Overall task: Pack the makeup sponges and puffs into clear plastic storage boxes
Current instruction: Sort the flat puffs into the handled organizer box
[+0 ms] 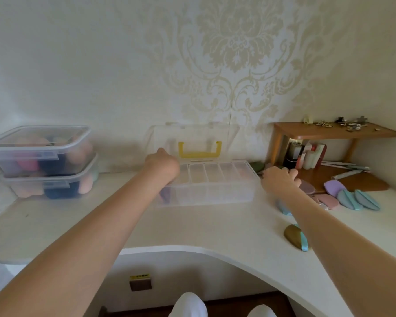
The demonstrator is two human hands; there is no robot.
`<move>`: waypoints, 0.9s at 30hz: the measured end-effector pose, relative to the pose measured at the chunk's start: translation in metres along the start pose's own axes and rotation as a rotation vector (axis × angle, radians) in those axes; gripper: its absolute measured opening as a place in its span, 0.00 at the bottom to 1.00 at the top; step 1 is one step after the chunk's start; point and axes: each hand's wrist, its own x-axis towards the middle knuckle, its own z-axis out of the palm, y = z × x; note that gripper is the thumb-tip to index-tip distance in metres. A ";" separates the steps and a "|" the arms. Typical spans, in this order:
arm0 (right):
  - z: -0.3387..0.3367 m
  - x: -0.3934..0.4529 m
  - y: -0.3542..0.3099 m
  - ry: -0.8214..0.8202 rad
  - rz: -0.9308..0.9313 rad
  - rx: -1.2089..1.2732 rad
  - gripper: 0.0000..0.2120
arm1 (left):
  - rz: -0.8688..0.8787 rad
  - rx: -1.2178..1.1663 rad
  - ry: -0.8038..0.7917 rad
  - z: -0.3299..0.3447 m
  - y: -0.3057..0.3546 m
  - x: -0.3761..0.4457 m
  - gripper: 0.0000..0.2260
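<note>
The clear storage box (206, 186) sits on the white desk (192, 227) against the wall, its lid (192, 138) with a yellow handle (199, 150) raised upright behind it. A divided tray with several long compartments lies across the top of the box.

The left hand (162, 166) is at the box's left end, over the rim; its fingers are curled, but whether they grip the rim or tray cannot be told. The right hand (280, 179) is just right of the box, fingers bent down among the loose puffs; whether it holds one cannot be told.

Loose puffs (350, 197), purple, pink and teal, lie on the desk to the right, near a wooden corner shelf (334, 131). One olive puff (294, 235) lies nearer the desk's front edge.

Two lidded clear boxes (41, 161), stacked and filled with sponges, stand at the far left.
</note>
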 end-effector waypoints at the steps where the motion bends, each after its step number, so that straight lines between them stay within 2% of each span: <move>1: 0.005 0.001 0.003 -0.019 0.000 -0.011 0.17 | 0.001 0.004 -0.006 0.000 0.000 0.000 0.21; 6: 0.009 0.003 0.006 0.106 -0.101 -0.051 0.17 | 0.017 0.022 -0.011 0.002 0.002 0.001 0.21; 9: -0.001 0.001 0.000 0.304 -0.176 -0.067 0.14 | 0.011 -0.039 -0.040 -0.001 -0.002 -0.004 0.21; 11: -0.015 0.000 -0.007 0.473 -0.250 0.039 0.12 | 0.012 -0.084 -0.069 -0.006 -0.009 -0.007 0.23; 13: -0.035 -0.006 -0.022 0.548 -0.376 0.223 0.12 | 0.025 -0.128 -0.093 -0.010 -0.011 -0.009 0.22; 15: -0.050 -0.023 -0.049 0.484 -0.569 0.352 0.12 | 0.052 -0.158 -0.115 -0.012 -0.014 -0.010 0.18; 17: -0.055 -0.049 -0.082 0.343 -0.783 0.412 0.12 | 0.068 -0.210 -0.117 -0.012 -0.018 -0.008 0.16; 19: -0.047 -0.072 -0.111 0.192 -0.911 0.404 0.13 | 0.088 -0.248 -0.107 -0.010 -0.023 -0.007 0.15; 21: -0.031 -0.083 -0.131 0.091 -0.928 0.353 0.12 | 0.109 -0.262 -0.077 -0.006 -0.026 -0.008 0.11; 23: -0.019 -0.085 -0.139 0.033 -0.869 0.328 0.11 | 0.117 -0.282 -0.050 -0.004 -0.029 -0.012 0.06; 27: -0.009 -0.086 -0.141 -0.023 -0.786 0.293 0.16 | 0.117 -0.401 -0.038 0.002 -0.036 -0.011 0.10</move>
